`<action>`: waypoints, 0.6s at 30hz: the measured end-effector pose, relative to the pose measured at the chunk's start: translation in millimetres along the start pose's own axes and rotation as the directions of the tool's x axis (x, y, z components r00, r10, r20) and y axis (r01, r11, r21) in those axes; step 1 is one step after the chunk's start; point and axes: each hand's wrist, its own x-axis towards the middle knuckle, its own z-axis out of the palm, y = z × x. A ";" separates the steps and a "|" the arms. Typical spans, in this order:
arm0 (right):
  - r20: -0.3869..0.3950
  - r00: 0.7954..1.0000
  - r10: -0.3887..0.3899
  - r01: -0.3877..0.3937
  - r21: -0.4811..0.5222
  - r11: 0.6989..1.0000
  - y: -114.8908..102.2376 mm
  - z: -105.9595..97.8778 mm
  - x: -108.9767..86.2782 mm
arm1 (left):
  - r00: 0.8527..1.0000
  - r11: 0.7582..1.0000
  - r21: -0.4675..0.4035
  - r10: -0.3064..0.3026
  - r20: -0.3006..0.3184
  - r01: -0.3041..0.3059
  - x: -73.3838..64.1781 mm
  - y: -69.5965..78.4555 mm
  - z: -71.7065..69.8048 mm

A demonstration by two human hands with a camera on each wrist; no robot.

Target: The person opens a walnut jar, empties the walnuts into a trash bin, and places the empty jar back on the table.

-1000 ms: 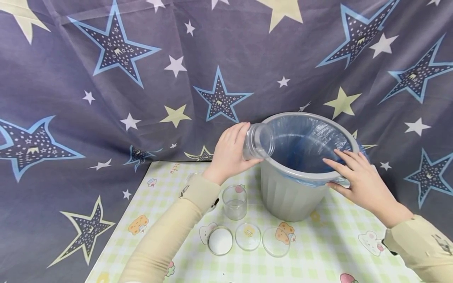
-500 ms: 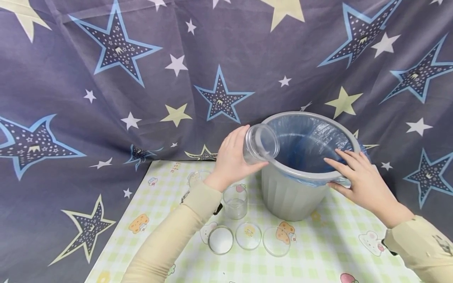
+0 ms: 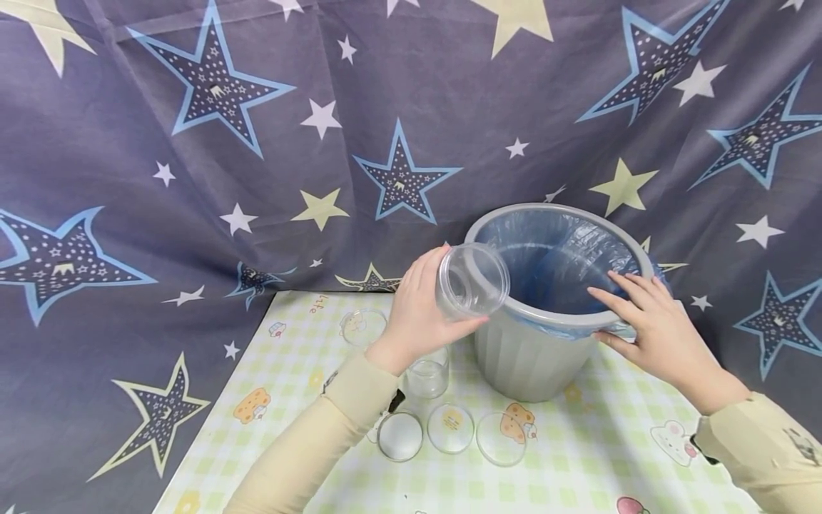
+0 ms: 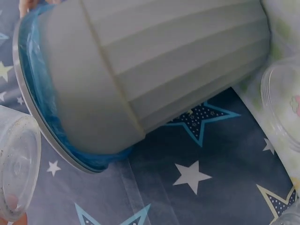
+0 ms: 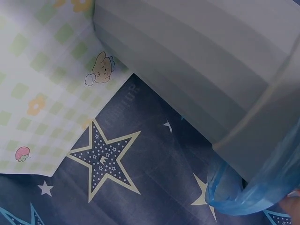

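My left hand grips a clear plastic jar from its left side, beside the left rim of a grey trash can. The jar's round end faces me, and dark specks dot the jar in the left wrist view. A blue plastic bag lines the can and folds over its rim. At the right front of that rim rests my right hand, with extended fingers over the opening and the thumb outside. In the right wrist view a fingertip meets the blue bag.
A second clear jar stands on the checked tablecloth, partly behind my left hand. In front lie a whitish round lid and two clear lids. Another clear round piece sits farther back. A starry cloth hangs behind.
My left hand has first shifted slightly right with the jar, then lowered and turned it, so its round end now faces me more. The right hand stays in place on the rim.
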 end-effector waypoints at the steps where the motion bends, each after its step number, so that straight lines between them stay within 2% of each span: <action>1: -0.002 1.000 -0.001 0.001 0.000 1.000 -0.2 0.2 0.2 | 1.000 1.000 -0.009 0.000 0.002 0.000 -1.8 0.9 -1.0; 10: -0.005 1.000 0.000 0.000 0.004 1.000 -2.0 1.4 0.1 | 0.999 0.998 -0.045 -0.033 -0.007 0.033 -18.5 3.1 -7.7; 14: -0.008 1.000 0.002 -0.002 0.002 1.000 -2.7 1.1 -0.1 | 0.995 0.993 -0.063 -0.099 0.004 0.099 -28.7 -0.4 -10.5; 18: -0.010 1.000 0.003 -0.003 0.001 1.000 -2.9 1.7 0.4 | 0.980 0.976 -0.090 -0.196 0.019 0.197 -41.2 -5.7 -16.0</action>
